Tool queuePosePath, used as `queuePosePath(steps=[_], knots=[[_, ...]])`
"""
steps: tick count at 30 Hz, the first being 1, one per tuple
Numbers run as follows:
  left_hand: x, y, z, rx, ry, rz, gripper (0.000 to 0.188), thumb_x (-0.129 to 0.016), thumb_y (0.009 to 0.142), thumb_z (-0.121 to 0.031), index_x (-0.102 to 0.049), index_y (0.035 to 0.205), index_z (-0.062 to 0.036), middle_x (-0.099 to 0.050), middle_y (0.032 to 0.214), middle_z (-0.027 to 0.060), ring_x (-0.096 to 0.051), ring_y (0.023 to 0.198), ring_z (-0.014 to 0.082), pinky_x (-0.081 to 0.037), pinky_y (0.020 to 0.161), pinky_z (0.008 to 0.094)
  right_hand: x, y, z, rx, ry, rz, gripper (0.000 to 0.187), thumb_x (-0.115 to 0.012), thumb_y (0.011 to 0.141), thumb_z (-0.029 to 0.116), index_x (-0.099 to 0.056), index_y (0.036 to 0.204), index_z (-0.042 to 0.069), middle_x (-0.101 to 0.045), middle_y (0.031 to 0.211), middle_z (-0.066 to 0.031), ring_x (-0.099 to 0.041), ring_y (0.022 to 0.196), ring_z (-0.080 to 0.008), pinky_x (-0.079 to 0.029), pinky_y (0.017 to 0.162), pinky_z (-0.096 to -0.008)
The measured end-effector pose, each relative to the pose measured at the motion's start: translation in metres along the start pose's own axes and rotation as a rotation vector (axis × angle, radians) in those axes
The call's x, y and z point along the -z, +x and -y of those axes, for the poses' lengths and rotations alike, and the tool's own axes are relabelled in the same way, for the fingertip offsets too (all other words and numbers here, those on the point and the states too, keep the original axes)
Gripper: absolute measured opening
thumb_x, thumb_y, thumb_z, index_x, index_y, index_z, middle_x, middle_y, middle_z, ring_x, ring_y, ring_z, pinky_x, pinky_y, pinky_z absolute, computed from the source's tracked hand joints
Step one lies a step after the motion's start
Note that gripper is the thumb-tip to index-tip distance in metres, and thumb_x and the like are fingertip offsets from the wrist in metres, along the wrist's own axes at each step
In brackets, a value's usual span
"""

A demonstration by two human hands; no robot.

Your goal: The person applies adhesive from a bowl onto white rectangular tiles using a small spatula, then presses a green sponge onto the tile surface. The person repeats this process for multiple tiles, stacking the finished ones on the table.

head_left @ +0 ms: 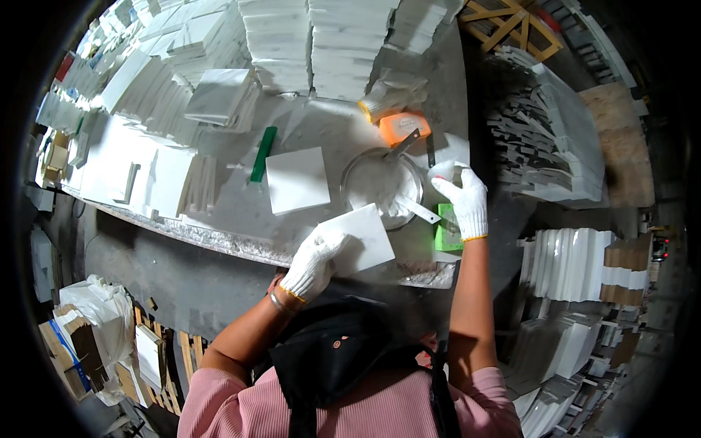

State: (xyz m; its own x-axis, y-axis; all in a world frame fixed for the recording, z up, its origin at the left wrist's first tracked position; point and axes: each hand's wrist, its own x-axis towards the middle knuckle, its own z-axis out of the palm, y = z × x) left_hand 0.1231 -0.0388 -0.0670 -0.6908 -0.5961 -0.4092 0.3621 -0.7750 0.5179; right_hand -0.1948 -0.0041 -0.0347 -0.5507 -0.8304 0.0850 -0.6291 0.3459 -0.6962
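Note:
My left hand, in a white knitted glove, grips the near left edge of a square white stone tile, tilted over the front of the worktable. My right hand, gloved too, is raised at the table's right side. Its thumb and fingers close around something pale that I cannot make out. Between the hands sits a round metal pan of white powder or paste, with a putty knife lying in it and a dark-handled scraper across its far rim. Below my right hand is a green block.
Another white tile lies flat left of the pan, beside a green strip. Behind the pan are an orange block and a spare glove. Tall tile stacks line the table's back. More stacked slabs stand to the right.

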Motion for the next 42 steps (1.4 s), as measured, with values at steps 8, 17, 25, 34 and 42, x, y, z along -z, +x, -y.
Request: queuePosePath(steps=[8, 17, 25, 34, 42], knots=[[0.008, 0.002, 0.007, -0.036, 0.010, -0.017, 0.040, -0.064, 0.094, -0.019, -0.051, 0.128, -0.0010, -0.065, 0.111, 0.0098, -0.065, 0.101, 0.0210, -0.053, 0.088, 0.0350, -0.001, -0.012, 0.009, 0.187, -0.082, -0.155, 0.032, -0.075, 0.077, 0.015, -0.068, 0.108, 0.012, -0.072, 0.099, -0.0086, -0.069, 0.085, -0.0271, -0.054, 0.077, -0.0343], [0.005, 0.004, 0.004, -0.040, 0.038, -0.022, 0.039, -0.065, 0.093, -0.018, -0.054, 0.126, -0.0010, -0.065, 0.111, 0.0092, -0.064, 0.102, 0.0211, -0.052, 0.091, 0.0346, 0.002, -0.074, 0.048, 0.169, -0.170, -0.086, 0.022, -0.076, 0.082, 0.026, -0.073, 0.099, 0.012, -0.072, 0.093, -0.0051, -0.068, 0.079, -0.0230, -0.053, 0.069, -0.0330], [0.000, 0.000, -0.006, -0.011, 0.030, -0.004, 0.043, -0.064, 0.094, -0.019, -0.053, 0.130, -0.0003, -0.065, 0.115, 0.0096, -0.063, 0.106, 0.0220, -0.050, 0.097, 0.0363, -0.013, -0.071, 0.059, 0.244, -0.099, 0.015, 0.020, -0.071, 0.085, 0.027, -0.072, 0.101, 0.017, -0.072, 0.091, -0.0055, -0.068, 0.080, -0.0273, -0.053, 0.070, -0.0350], [-0.067, 0.001, -0.089, -0.305, 0.891, -0.036, 0.021, -0.062, 0.091, -0.007, -0.062, 0.111, 0.0013, -0.067, 0.097, 0.0044, -0.061, 0.084, 0.0103, -0.052, 0.074, 0.0257, -0.012, -0.080, 0.054, 0.273, -0.302, -0.076, 0.025, -0.067, 0.081, 0.010, -0.071, 0.105, 0.015, -0.071, 0.094, -0.0083, -0.067, 0.084, -0.0296, -0.054, 0.073, -0.0373], [-0.087, 0.003, -0.105, -0.502, 1.221, -0.083, 0.020, -0.063, 0.090, -0.007, -0.062, 0.109, -0.0001, -0.066, 0.091, 0.0031, -0.061, 0.080, 0.0080, -0.053, 0.069, 0.0259, 0.019, -0.123, 0.020, 0.056, 0.100, -0.319, 0.027, -0.072, 0.083, 0.002, -0.071, 0.110, 0.003, -0.072, 0.107, -0.0139, -0.070, 0.094, -0.0228, -0.053, 0.083, -0.0316]])
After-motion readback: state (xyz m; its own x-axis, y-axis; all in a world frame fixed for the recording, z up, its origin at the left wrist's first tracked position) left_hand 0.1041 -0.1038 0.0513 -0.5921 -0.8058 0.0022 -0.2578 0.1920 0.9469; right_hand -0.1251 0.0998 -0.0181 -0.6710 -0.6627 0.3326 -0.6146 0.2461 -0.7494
